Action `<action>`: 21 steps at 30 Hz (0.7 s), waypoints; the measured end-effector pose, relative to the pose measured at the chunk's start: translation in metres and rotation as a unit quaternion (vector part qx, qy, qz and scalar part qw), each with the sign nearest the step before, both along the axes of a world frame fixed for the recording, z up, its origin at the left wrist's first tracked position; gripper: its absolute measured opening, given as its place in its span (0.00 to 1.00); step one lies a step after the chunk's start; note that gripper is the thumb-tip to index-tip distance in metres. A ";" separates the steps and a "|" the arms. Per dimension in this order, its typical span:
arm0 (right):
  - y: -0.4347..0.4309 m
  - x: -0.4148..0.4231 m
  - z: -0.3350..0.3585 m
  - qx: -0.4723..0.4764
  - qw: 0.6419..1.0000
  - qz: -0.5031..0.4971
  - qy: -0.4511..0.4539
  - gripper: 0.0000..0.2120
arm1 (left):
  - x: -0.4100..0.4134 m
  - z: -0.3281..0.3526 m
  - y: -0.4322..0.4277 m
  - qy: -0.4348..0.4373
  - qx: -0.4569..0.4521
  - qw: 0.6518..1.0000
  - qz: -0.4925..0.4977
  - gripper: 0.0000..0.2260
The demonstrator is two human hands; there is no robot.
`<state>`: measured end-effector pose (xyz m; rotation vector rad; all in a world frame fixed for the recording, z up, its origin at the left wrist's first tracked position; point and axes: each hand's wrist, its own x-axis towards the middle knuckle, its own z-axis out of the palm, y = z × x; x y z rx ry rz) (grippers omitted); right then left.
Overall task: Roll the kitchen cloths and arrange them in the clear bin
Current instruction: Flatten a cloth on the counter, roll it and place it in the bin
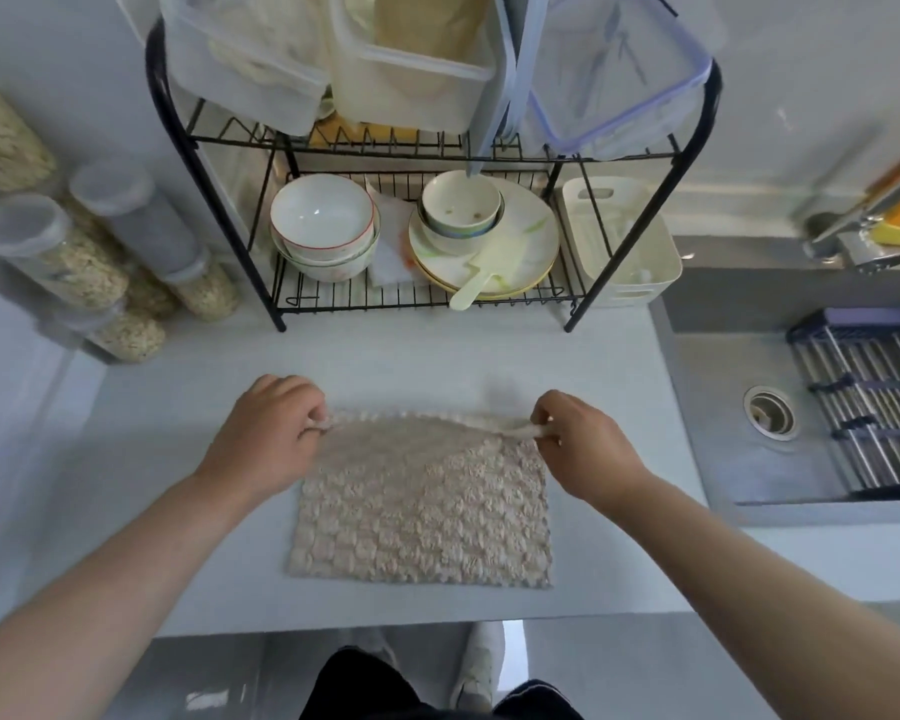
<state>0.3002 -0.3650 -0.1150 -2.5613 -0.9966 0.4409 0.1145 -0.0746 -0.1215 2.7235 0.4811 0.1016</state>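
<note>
We're at roll start: left hand (266,433) and right hand (588,444) pinch the beige cloth's (422,506) far edge below the dish rack (427,226), nothing binned.

cloth (422,506) lies flat on the table (437,356), near its front edge, with the left hand (271,433) and right hand (583,444) at its far corners. dish rack (427,148) stands behind it; jars (74,252) to the left, sink (801,407) to the right.
</note>
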 end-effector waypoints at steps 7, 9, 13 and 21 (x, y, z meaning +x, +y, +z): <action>-0.064 -0.067 -0.030 -0.066 0.991 0.114 0.011 0.11 | -0.089 -0.028 -0.041 0.120 -0.044 0.992 -0.025 0.15; -0.071 -0.076 -0.040 -0.074 0.988 0.138 0.005 0.15 | -0.099 -0.036 -0.049 0.145 -0.056 0.987 -0.040 0.14; -0.079 -0.081 -0.044 -0.078 0.978 0.190 -0.019 0.13 | -0.108 -0.047 -0.060 0.129 -0.059 0.988 -0.061 0.07; -0.074 -0.083 -0.028 -0.038 0.994 0.087 0.057 0.12 | -0.098 -0.038 -0.078 0.065 0.057 0.996 -0.038 0.16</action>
